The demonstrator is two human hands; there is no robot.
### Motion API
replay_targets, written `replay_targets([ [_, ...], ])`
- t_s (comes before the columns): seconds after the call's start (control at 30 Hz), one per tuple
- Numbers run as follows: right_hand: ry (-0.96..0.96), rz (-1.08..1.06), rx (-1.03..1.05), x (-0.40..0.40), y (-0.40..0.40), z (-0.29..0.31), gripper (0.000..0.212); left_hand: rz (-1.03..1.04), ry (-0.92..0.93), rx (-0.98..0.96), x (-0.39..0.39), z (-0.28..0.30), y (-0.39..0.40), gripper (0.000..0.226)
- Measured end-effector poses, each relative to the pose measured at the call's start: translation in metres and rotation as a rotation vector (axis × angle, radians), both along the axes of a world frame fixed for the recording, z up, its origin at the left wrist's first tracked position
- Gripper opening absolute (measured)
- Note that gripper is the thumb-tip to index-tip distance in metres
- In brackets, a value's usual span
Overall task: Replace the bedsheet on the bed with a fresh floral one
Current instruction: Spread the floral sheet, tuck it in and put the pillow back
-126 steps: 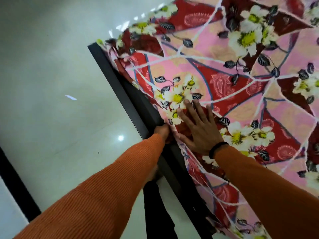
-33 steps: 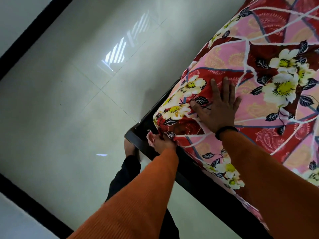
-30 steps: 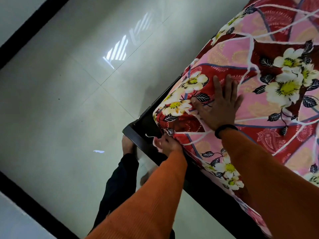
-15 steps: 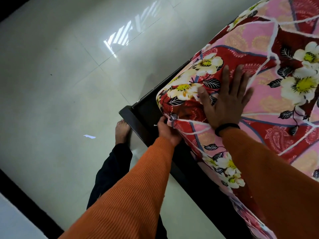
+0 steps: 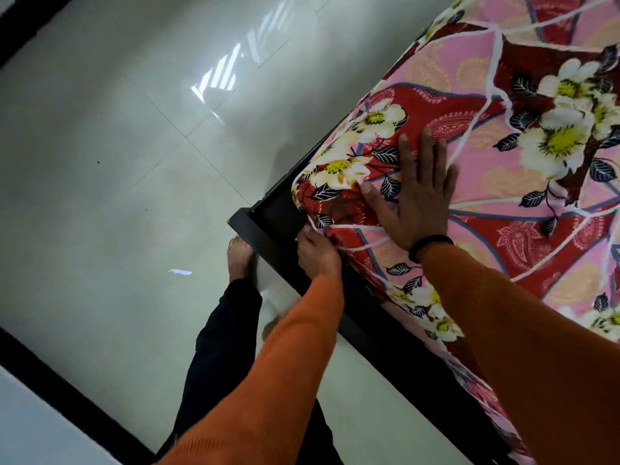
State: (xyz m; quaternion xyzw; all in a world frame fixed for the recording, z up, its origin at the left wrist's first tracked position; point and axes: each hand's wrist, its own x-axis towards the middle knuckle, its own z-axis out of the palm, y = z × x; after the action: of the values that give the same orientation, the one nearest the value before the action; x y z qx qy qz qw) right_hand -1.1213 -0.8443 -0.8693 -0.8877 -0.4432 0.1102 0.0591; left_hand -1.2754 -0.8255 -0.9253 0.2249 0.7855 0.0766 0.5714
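A pink and red floral bedsheet (image 5: 496, 156) with white flowers covers the mattress at the right. It wraps over the mattress corner above the black bed frame (image 5: 265, 233). My right hand (image 5: 416, 193) lies flat on the sheet just behind that corner, fingers straight and spread. My left hand (image 5: 317, 251) is at the side of the corner, fingers curled on the sheet's edge where it goes down between mattress and frame. The fingertips are hidden by the fabric.
Glossy pale floor tiles (image 5: 117, 162) spread out to the left of the bed. My bare foot (image 5: 239, 256) and dark trouser leg (image 5: 221, 347) stand beside the frame corner. A black strip (image 5: 60, 394) runs along the floor at the lower left.
I have moved along the bed's side to its corner. Over the last second my left hand has worked the sheet edge down at the corner while my right hand stays flat on top.
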Motion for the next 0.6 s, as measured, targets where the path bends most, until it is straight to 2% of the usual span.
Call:
replay_targets([
  [0.13, 0.009, 0.011, 0.002, 0.001, -0.003, 0.002, 0.098, 0.365, -0.308, -0.238, 0.004, 0.002, -0.025, 0.073],
  [0.33, -0.071, 0.066, 0.027, -0.004, -0.020, -0.001, 0.094, 0.409, -0.730, -0.240, 0.017, -0.007, -0.011, 0.070],
  [0.53, -0.128, 0.127, 0.027, -0.011, -0.033, -0.005, 0.091, 0.436, -0.744, -0.272, 0.016, -0.025, -0.005, 0.078],
  [0.6, -0.115, 0.122, 0.020, -0.012, -0.033, -0.003, 0.090, 0.403, -0.654, -0.277, 0.018, -0.024, -0.005, 0.077],
])
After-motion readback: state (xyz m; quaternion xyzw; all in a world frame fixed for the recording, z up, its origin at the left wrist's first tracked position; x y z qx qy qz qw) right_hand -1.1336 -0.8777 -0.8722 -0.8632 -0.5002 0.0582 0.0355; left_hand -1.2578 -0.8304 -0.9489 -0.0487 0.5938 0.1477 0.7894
